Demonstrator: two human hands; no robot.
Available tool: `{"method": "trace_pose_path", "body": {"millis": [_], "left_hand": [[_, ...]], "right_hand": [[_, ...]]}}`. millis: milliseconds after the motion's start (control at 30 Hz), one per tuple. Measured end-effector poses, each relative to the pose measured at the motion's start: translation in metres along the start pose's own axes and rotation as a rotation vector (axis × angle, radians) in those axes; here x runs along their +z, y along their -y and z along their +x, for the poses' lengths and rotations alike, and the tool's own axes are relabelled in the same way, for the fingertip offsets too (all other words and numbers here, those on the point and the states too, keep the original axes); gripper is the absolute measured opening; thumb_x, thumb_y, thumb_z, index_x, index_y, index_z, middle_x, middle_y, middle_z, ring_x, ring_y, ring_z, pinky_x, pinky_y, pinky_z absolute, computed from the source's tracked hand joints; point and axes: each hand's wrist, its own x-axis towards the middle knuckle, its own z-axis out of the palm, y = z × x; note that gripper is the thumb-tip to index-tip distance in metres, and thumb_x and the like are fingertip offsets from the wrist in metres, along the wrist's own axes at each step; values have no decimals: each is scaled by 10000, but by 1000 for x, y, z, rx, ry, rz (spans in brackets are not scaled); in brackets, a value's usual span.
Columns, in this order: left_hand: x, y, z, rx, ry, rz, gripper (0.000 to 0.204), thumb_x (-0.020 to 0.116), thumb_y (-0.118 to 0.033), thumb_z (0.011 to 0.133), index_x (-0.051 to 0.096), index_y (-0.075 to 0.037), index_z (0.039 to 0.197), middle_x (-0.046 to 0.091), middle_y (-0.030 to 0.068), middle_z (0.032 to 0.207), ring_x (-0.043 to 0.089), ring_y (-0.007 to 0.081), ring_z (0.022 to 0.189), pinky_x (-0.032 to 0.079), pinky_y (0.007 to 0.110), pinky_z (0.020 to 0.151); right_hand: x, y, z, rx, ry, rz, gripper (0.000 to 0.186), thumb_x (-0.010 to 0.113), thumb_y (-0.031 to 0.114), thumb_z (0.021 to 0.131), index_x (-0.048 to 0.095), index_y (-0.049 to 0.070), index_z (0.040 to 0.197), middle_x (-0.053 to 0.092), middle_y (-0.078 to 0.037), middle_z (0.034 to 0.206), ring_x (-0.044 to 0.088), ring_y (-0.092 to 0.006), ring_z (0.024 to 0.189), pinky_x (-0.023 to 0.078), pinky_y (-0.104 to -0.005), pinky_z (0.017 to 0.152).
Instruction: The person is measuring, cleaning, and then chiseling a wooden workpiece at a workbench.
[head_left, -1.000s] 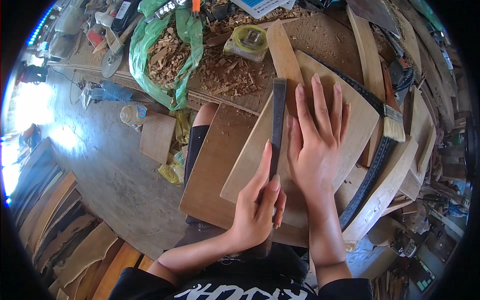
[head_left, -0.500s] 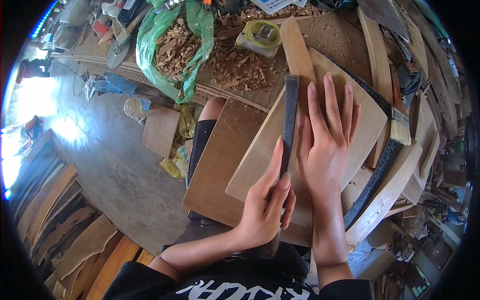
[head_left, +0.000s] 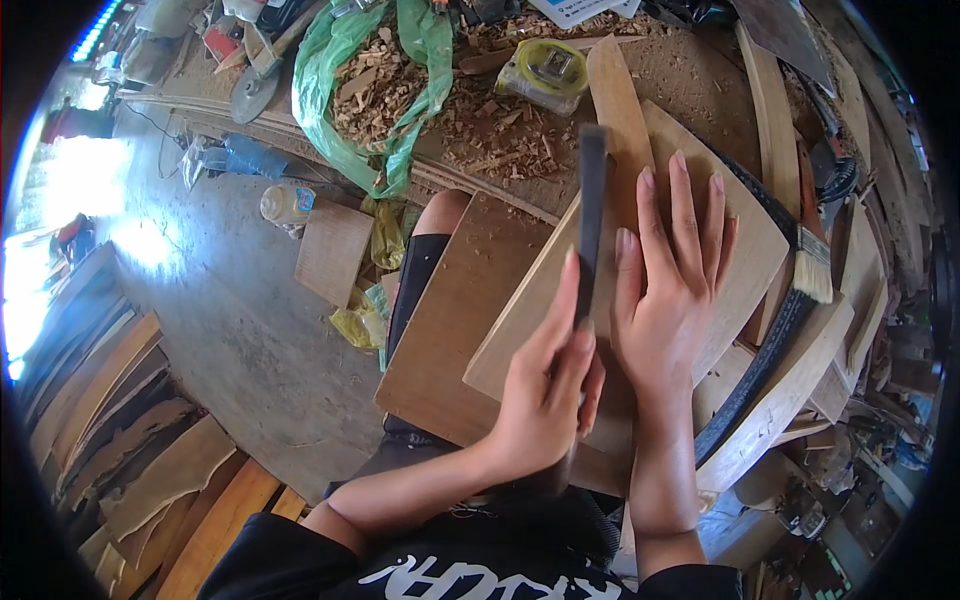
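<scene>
My left hand (head_left: 548, 395) is closed around a chisel (head_left: 592, 190), whose long dark steel blade points away from me and looks slightly blurred. Its lower end is partly hidden behind the hand. Beside it my right hand (head_left: 668, 320) lies flat with fingers stretched out, on a pale wooden board (head_left: 755, 245). A narrow wooden strip (head_left: 615, 90) runs from the far side toward the right fingers. Under the pale board, closer to my lap, is a browner wooden panel (head_left: 455, 330).
Wood chips surround a yellow-green tape measure (head_left: 545, 75) and fill a green plastic bag (head_left: 430, 90) on the bench. A brush (head_left: 813, 270), a dark strap (head_left: 755, 375) and curved wood pieces (head_left: 790, 390) lie right. Boards (head_left: 180, 470) are stacked on the lower left.
The whole view has shifted slightly rightward. The chisel's far end has risen a little past the board's edge and blurred. My right hand stays flat on the board.
</scene>
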Motion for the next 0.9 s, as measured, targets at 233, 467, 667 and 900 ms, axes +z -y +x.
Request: {"method": "trace_pose_path", "body": {"millis": [233, 467, 667, 900], "left_hand": [[-8, -1, 5, -7, -15, -140, 643, 362, -119, 1155, 44, -169, 1711, 517, 11, 738, 457, 56, 538, 429, 208, 480], [-15, 9, -9, 24, 34, -76, 654, 369, -111, 1148, 43, -168, 1711, 520, 11, 739, 473, 59, 545, 437, 210, 491], [-31, 6, -18, 87, -61, 21, 650, 394, -94, 1138, 94, -166, 1710, 526, 5, 743, 477, 59, 541, 436, 218, 473], [-44, 19, -31, 223, 14, 206, 623, 428, -107, 1137, 170, -157, 1703, 527, -8, 713, 476, 63, 527, 435, 226, 488]], "right_hand": [[3, -1, 0, -8, -12, 20, 508, 616, 211, 1006, 590, 129, 1507, 443, -105, 1646, 325, -439, 1544, 220, -626, 1248], [4, -7, -2, -2, -116, 208, 583, 725, 263, 945, 584, 60, 1473, 493, -179, 1553, 390, -454, 1478, 282, -636, 1214], [-7, 4, -3, 22, -160, 103, 303, 733, 217, 959, 744, 29, 1197, 593, -124, 1149, 581, -334, 1072, 503, -470, 960], [-21, 7, 5, 102, -115, 168, 194, 674, 207, 1006, 758, 35, 1037, 673, -117, 998, 685, -321, 889, 555, -430, 811]]}}
